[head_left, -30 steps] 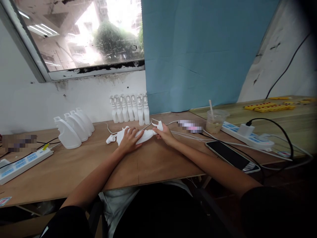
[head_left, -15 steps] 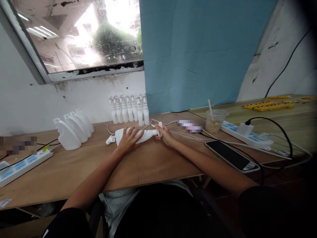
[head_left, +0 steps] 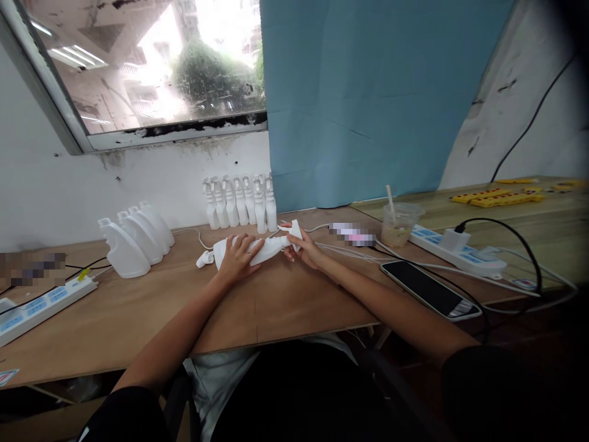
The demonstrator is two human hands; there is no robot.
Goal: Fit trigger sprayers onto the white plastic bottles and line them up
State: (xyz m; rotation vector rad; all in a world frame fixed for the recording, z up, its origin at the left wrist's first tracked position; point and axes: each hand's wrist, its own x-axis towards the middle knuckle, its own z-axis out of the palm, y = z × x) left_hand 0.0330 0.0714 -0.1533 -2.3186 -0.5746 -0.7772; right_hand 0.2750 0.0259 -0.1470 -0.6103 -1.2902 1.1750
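A white bottle [head_left: 271, 247] lies on its side on the brown table [head_left: 294, 301], its neck pointing right. My left hand [head_left: 238, 258] is wrapped over the bottle's body. At the neck, my right hand [head_left: 304, 247] has its fingers around a white spray head [head_left: 295, 231], whose nozzle end points up and away. Just left of the bottle's base lies another white spray head [head_left: 205, 259]. Several white spray bottles [head_left: 242, 202] with heads on stand upright by the wall. Several headless white bottles [head_left: 133, 242] stand in a row at the left.
Power strips lie at the left [head_left: 46, 307] and right [head_left: 460, 252]. A plastic cup [head_left: 398, 226] with a straw and a phone [head_left: 430, 290] are on the right, with white and black cables around them. Yellow pieces [head_left: 497, 196] lie at the far right.
The spray head at the neck has turned, and its nozzle end now stands up more. My right hand's fingers have shifted around it. My left hand stays on the bottle.
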